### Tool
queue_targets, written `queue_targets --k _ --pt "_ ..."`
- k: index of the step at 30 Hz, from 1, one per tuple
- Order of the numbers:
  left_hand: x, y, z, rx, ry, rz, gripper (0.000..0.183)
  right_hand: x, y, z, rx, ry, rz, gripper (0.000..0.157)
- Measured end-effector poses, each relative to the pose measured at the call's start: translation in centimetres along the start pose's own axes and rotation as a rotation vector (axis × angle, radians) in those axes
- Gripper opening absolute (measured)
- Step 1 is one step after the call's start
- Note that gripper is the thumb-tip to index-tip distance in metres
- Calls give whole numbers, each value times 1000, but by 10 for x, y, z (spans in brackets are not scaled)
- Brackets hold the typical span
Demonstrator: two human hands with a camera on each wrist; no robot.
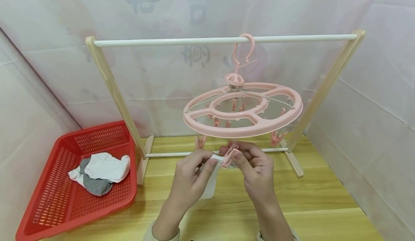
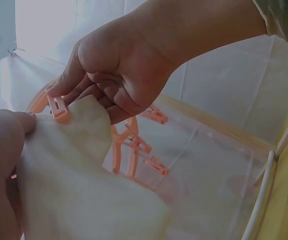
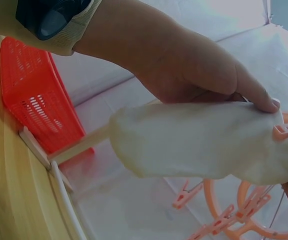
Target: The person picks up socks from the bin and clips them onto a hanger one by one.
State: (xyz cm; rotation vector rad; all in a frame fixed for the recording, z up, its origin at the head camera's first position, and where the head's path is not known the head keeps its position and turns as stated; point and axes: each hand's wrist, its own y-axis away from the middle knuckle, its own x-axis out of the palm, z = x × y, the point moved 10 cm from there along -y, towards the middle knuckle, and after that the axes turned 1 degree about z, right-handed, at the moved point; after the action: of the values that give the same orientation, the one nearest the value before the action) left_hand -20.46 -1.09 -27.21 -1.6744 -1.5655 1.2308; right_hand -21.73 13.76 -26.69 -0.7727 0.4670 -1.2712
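In the head view, my left hand pinches the top edge of a white sock between thumb and fingers. The sock hangs from that grip and stretches across the right wrist view. My right hand holds a pink clothespin between thumb and fingers, under the front rim of a pink round drying hanger. The clothespin sits over the sock's edge in the left wrist view; how firmly it bites cannot be seen. Some fingers of my right hand are hidden behind the sock.
The hanger hooks over a white rod on a wooden stand. Several other clothespins dangle below it. At left, a red basket contains white and grey socks. Pale curtains surround the wooden table.
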Motion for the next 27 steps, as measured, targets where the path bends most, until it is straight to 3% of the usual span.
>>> queue_targets --k 14,19,22,27 --pt "-1 0 1 -25 19 5 10 3 0 -1 6 48 32 30" --pt "-3 -2 -5 -14 -34 6 15 1 1 -1 15 60 21 31" --pt "-10 -5 -16 38 -113 -41 22 1 1 -3 38 59 19 31" --pt "-24 -11 -41 191 -238 -152 23 2 2 -9 95 57 30 32"
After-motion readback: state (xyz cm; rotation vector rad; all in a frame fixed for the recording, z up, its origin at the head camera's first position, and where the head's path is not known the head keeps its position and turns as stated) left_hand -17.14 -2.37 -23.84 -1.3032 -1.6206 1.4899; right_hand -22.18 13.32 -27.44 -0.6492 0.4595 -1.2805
